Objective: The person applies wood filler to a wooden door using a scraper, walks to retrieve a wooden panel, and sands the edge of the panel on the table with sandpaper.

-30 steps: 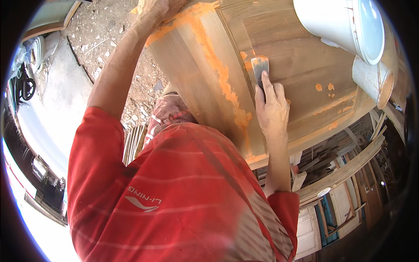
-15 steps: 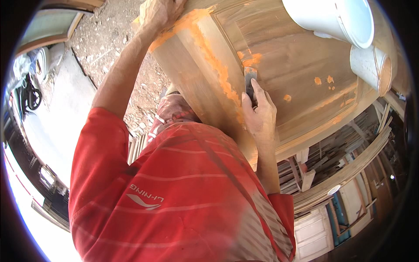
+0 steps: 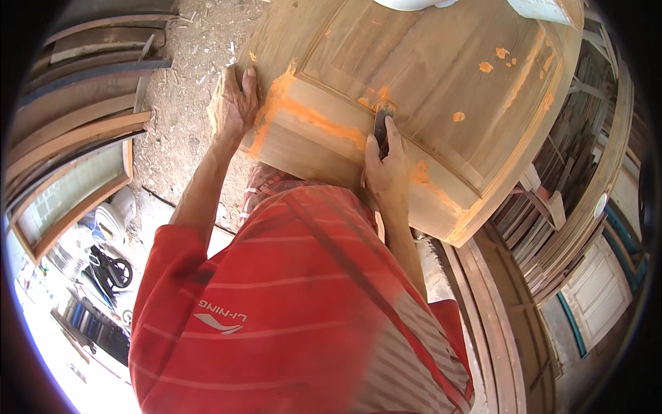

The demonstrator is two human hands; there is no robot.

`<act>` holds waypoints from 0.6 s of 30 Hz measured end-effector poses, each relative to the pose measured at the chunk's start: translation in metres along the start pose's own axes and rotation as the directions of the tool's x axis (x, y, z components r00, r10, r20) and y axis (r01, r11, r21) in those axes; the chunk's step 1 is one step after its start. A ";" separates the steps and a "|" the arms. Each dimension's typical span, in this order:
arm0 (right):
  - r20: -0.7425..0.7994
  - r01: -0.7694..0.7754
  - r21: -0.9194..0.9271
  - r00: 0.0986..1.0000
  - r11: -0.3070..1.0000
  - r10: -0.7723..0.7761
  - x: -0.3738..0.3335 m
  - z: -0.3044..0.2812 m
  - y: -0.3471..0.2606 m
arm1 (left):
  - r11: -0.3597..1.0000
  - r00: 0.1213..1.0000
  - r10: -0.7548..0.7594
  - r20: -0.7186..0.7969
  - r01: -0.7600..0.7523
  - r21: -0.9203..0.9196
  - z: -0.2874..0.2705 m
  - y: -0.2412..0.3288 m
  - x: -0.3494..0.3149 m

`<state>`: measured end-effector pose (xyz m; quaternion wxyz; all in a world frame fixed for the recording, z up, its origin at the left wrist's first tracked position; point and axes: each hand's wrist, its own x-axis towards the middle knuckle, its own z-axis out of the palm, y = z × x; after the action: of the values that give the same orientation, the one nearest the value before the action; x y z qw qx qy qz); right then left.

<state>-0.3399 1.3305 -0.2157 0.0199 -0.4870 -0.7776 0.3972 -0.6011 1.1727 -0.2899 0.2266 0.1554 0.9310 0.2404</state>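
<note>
A brown wooden door panel (image 3: 441, 76) with raised mouldings lies in front of me, marked with strips and spots of orange filler (image 3: 324, 124). My right hand (image 3: 389, 162) is closed round a putty knife (image 3: 380, 124), thumb and forefinger along it. The blade's tip meets an orange patch beside a moulding. At the panel's left edge is my left hand (image 3: 233, 103), its fingers curled; what they hold, if anything, is hidden.
Two white containers, one at the top edge (image 3: 407, 3) and one at top right (image 3: 545, 10), stand on the panel. Boards and frames (image 3: 89, 90) lie at left beyond the littered ground (image 3: 189, 76). Stacked timber (image 3: 572, 179) and a white door (image 3: 596, 303) are at right.
The view has turned and shifted, so the containers sit nearer the top edge. The left hand shows whole now, lower along the panel's edge. The putty knife stays at the same orange patch.
</note>
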 end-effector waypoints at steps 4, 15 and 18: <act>-0.066 -0.124 -0.032 0.990 0.992 0.122 -0.003 0.014 -0.023 | 0.986 0.990 0.137 -0.018 -0.138 -0.096 -0.005 -0.012 -0.001; -0.165 -0.169 -0.180 0.976 0.969 0.140 0.006 0.057 -0.050 | 0.960 0.981 0.165 0.106 -0.135 -0.246 -0.037 -0.019 0.021; -0.131 -0.217 -0.260 0.973 0.941 0.189 0.010 0.059 -0.061 | 0.971 0.980 0.126 0.155 -0.091 -0.220 -0.047 -0.015 0.021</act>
<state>-0.4146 1.2900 -0.2211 -0.0480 -0.5827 -0.7684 0.2604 -0.6453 1.1510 -0.2682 0.3059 0.2009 0.8677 0.3363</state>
